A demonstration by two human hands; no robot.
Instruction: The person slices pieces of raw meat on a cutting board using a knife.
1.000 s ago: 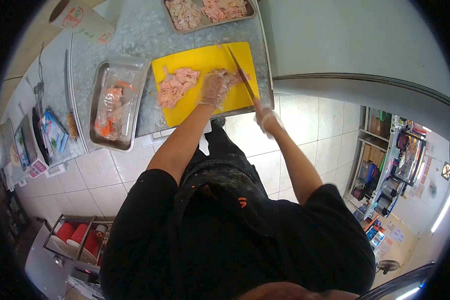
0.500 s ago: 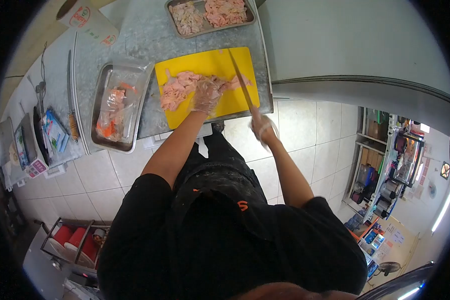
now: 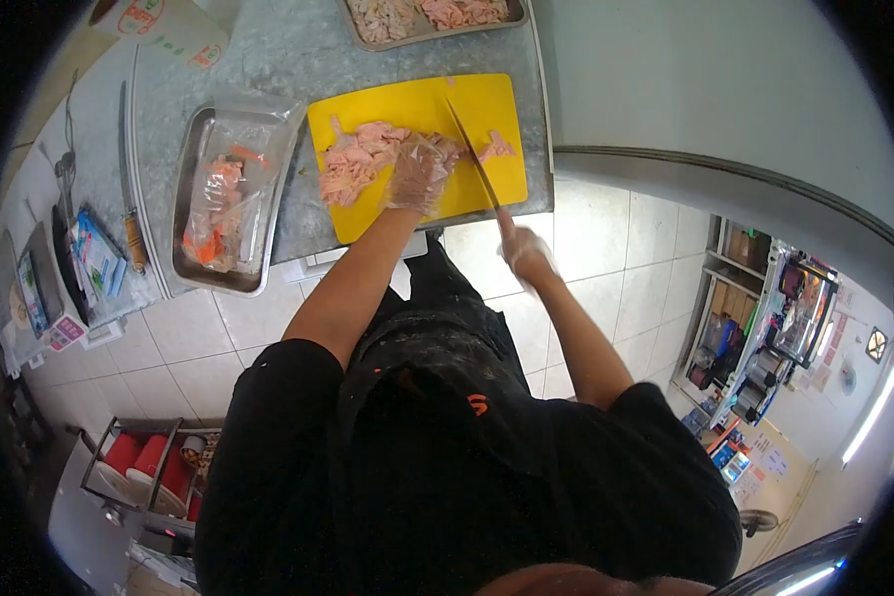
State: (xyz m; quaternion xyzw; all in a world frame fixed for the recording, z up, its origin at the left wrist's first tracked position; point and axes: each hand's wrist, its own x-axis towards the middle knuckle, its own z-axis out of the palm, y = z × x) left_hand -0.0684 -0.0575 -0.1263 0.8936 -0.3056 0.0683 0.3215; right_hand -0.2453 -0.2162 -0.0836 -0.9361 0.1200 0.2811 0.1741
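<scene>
A yellow cutting board [image 3: 387, 102] lies on the metal table, with a pile of pink raw meat [image 3: 356, 166] on its left half. My left hand [image 3: 420, 177], in a clear plastic glove, presses down on meat at the middle of the board, its fingers closed on it. In my gloved right hand [image 3: 526, 253], beyond the board's near edge, is the handle of a long knife [image 3: 474, 151]. The blade slants across the board, just right of my left hand. A small cut piece of meat [image 3: 496, 146] rests to the right of the blade.
Left of the board stands a metal tray [image 3: 182, 204] holding a plastic bag with orange and pink contents. Another tray [image 3: 397, 43] of meat is at the table's far side. A second knife [image 3: 134, 238] lies at the left, near a paper-like cylinder [image 3: 174, 30]. A shelf stands at right.
The knife has shifted slightly toward my left hand, and the small piece at right now lies apart from the held meat. The view has also shifted a little.
</scene>
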